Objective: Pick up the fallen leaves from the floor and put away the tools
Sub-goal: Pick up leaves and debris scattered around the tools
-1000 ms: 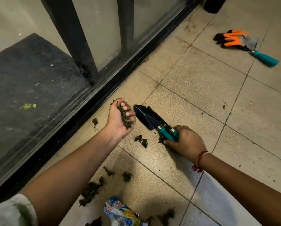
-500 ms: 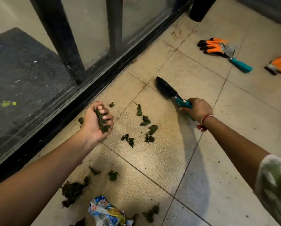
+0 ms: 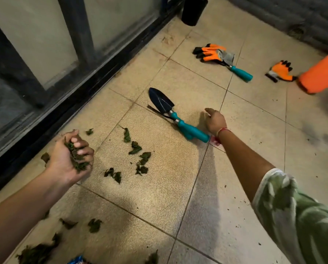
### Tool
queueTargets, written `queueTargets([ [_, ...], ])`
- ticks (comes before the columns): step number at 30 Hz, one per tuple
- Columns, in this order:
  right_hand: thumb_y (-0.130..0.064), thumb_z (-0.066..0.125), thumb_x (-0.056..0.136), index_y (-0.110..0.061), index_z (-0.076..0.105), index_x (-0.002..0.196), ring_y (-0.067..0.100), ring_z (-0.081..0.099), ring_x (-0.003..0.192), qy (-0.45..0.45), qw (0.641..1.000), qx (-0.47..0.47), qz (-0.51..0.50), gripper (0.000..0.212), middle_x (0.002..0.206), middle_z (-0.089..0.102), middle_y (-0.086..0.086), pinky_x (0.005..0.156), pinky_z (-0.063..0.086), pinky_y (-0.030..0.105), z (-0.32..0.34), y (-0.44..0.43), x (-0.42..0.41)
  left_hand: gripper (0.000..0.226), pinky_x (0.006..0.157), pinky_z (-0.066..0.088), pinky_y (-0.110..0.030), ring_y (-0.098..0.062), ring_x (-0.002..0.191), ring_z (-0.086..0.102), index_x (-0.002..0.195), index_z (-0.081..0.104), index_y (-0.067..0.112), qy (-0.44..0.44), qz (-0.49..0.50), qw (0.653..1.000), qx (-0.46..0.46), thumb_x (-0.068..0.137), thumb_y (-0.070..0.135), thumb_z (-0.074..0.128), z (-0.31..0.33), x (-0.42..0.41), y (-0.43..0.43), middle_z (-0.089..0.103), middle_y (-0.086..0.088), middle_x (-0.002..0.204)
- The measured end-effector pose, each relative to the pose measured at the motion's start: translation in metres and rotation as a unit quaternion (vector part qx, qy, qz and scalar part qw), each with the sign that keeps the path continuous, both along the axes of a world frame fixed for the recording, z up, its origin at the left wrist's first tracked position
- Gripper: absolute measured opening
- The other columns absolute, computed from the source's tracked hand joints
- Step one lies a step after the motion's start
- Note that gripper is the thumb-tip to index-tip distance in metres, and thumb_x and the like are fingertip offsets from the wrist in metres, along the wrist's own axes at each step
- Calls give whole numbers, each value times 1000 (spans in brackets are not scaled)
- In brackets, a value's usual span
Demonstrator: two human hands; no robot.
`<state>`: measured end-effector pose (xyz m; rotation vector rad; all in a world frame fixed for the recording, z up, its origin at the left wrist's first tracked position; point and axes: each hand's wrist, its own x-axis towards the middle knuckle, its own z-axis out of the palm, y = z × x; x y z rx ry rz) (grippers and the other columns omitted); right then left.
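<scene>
Our left hand [image 3: 71,159] clutches gathered leaves [image 3: 77,164]; our right hand [image 3: 215,121] hangs empty beside the trowel [image 3: 190,131] on the floor [image 3: 169,187]. Gathering seems midway: next we must pinch up the scattered leaves [image 3: 135,149] between.

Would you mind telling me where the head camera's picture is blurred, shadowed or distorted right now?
Head view: the orange object at the right edge is smeared by blur; the right arm throws a long soft shadow across the tiles; wide-angle distortion slants the door frame; the trowel and loose leaves are sharp.
</scene>
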<state>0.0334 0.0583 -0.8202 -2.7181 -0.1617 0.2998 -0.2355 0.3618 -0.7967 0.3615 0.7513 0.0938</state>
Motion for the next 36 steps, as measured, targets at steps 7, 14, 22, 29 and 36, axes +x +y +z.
queueTargets([
  [7, -12, 51, 93, -10, 36, 144, 29, 36, 135, -2, 975, -114, 188, 53, 153, 28, 10, 113, 31, 38, -17, -46, -59, 28, 36, 17, -13, -1, 35, 32, 47, 42, 24, 41, -5, 999, -26, 59, 26, 67, -12, 6, -10, 37, 12, 42],
  [14, -55, 17, 95, -15, 22, 150, 14, 14, 143, 47, 965, -21, 257, 68, 157, 13, -1, 116, 14, 27, -21, -41, -202, 26, 30, 21, -12, -2, 33, 34, 51, 42, 25, 41, -9, 998, -51, 68, 30, 60, -10, 7, -19, 39, 11, 40],
  [22, -56, 26, 96, -24, 7, 152, 6, 3, 140, 26, 897, 21, 440, 67, 159, 3, -2, 113, 9, 27, -20, 66, -204, 46, 29, 20, -12, -3, 31, 33, 44, 44, 23, 53, 34, 997, -52, 90, 28, 47, 3, -13, -8, 40, 11, 39],
  [29, -72, 14, 89, -22, -16, 149, 14, -14, 145, 17, 911, -51, 410, 84, 155, -18, 0, 116, -13, 34, -38, 104, -211, 48, 28, 18, -12, -3, 30, 34, 43, 45, 23, 38, 96, 991, -82, 91, 28, 47, 0, -44, 11, 39, 11, 38],
  [36, -76, 9, 82, -28, -8, 151, 16, -7, 146, -13, 929, 5, 370, 86, 158, -13, -2, 115, -9, 39, -28, 150, -191, 45, 27, 18, -13, -3, 29, 35, 46, 46, 24, 12, 132, 989, -73, 92, 29, 46, -1, -65, 30, 39, 10, 38],
])
